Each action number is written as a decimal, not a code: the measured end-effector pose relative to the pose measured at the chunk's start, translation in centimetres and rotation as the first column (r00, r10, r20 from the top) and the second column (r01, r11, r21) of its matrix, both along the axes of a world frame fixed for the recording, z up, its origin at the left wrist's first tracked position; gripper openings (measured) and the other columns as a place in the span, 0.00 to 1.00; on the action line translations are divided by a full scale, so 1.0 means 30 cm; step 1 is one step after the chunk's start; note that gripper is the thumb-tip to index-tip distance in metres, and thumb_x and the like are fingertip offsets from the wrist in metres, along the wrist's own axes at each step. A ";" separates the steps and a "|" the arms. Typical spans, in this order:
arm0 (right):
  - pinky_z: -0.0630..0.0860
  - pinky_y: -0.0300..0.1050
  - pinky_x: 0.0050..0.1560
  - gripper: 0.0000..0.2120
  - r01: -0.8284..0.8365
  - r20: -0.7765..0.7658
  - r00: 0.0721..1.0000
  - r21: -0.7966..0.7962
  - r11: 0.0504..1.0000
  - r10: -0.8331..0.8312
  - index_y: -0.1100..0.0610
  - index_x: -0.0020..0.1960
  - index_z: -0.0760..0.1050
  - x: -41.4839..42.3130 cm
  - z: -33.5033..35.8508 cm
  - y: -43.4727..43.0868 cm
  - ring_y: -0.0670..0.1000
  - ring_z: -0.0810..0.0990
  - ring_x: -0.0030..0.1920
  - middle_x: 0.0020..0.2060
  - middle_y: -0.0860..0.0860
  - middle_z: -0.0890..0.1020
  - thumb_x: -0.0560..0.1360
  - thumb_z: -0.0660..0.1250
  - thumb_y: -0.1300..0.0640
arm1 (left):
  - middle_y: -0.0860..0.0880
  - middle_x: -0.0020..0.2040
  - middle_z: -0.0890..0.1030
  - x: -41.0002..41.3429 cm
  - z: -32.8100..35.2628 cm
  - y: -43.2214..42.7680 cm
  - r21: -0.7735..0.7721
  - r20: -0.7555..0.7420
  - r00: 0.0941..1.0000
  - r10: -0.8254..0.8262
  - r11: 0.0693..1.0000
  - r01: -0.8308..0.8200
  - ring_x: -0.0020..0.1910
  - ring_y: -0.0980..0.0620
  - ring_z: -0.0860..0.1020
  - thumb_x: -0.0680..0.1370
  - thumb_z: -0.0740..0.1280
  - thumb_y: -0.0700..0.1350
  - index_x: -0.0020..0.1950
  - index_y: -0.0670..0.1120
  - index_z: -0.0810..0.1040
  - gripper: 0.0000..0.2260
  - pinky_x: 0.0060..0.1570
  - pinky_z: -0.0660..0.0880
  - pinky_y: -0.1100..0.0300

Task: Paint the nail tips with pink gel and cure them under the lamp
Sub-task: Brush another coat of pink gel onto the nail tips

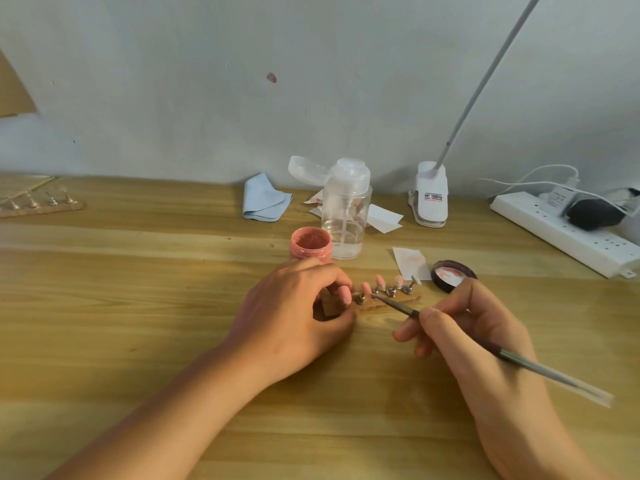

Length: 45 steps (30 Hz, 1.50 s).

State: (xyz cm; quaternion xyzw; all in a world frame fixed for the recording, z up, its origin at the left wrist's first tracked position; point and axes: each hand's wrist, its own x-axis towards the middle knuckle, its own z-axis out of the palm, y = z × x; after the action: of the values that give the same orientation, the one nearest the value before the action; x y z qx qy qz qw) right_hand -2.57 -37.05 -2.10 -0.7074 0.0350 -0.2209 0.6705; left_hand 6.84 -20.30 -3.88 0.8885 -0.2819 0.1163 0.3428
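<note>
Your left fingers point(332, 277) grip the left end of the nail tip holder point(403, 299). Your right fingers point(434, 317) pinch the brush point(398, 304), its tip at the pink nail tips point(381, 281). The open gel jar point(309, 245) stands just beyond on the bench point(138, 289).

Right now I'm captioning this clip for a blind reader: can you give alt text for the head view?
A person's right hand holds a thin brush to pink nail tips on a small stand, which the left hand steadies on a wooden table. Behind sit an open pink gel jar, a clear pump bottle and a dark lid.
</note>
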 end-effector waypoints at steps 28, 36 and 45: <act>0.77 0.36 0.36 0.10 0.037 0.037 0.999 0.018 0.999 -0.038 0.62 0.37 0.68 0.005 -0.008 -0.003 0.47 0.79 0.31 0.34 0.56 0.85 0.76 0.64 0.68 | 0.63 0.47 0.77 0.002 -0.001 0.000 -0.036 0.031 0.999 -0.030 0.999 0.031 0.47 0.62 0.74 0.71 0.74 0.52 0.49 0.58 0.79 0.08 0.47 0.74 0.61; 0.76 0.34 0.35 0.10 -0.007 0.028 1.000 -0.010 1.000 0.007 0.60 0.38 0.70 0.003 -0.007 0.002 0.44 0.79 0.31 0.34 0.56 0.85 0.76 0.66 0.69 | 0.60 0.44 0.78 -0.010 0.013 -0.003 -0.047 0.034 0.998 -0.046 0.998 0.048 0.47 0.60 0.73 0.73 0.72 0.50 0.50 0.57 0.80 0.07 0.49 0.75 0.56; 0.74 0.32 0.34 0.06 -0.008 0.012 1.000 -0.031 0.999 0.009 0.59 0.38 0.72 0.000 -0.004 0.006 0.41 0.79 0.31 0.33 0.54 0.85 0.68 0.68 0.59 | 0.60 0.46 0.78 -0.018 0.020 -0.005 -0.021 0.043 0.999 -0.031 0.999 0.031 0.47 0.61 0.71 0.73 0.70 0.51 0.51 0.58 0.80 0.07 0.49 0.73 0.58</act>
State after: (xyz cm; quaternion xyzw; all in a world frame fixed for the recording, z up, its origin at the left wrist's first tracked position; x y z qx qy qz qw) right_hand -2.58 -36.86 -2.23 -0.7167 0.0247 -0.2227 0.6604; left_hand 6.31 -20.44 -3.28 0.8775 -0.3015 0.1329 0.3483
